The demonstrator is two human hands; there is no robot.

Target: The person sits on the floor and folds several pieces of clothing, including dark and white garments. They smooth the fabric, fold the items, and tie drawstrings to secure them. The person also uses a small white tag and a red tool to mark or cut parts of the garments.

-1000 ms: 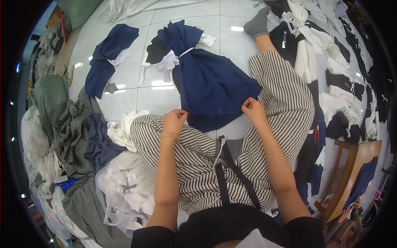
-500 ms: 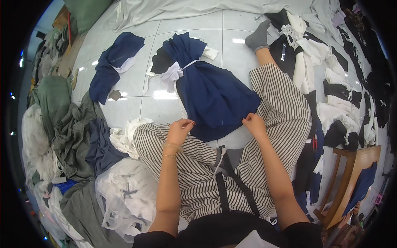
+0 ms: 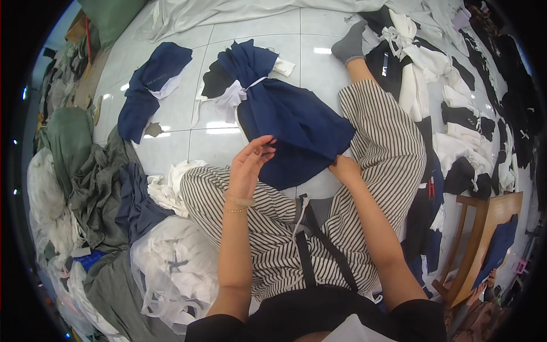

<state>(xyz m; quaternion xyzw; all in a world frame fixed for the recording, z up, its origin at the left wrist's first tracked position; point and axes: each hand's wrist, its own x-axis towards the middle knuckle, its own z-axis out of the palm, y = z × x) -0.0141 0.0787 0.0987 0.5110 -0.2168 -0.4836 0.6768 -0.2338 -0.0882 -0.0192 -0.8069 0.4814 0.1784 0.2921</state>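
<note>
Navy cloth (image 3: 296, 114): tied, lower end loose
Your left hand (image 3: 248, 165): half-curled, grip unclear
Your right hand (image 3: 345, 169): pinches the hem

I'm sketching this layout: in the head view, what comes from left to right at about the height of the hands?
Grey cloth, blue cloth, white cloth, left hand, tied navy cloth, right hand, right trouser leg.

The glossy tiled floor (image 3: 313, 74) (pale grey, catching glare) carries a tied navy cloth bundle (image 3: 296, 117) at twelve o'clock, black and white cloths (image 3: 453, 97) at two, a stuffed clear bag (image 3: 176, 259) near eight and a crumpled navy piece (image 3: 139, 105) at ten.
</note>
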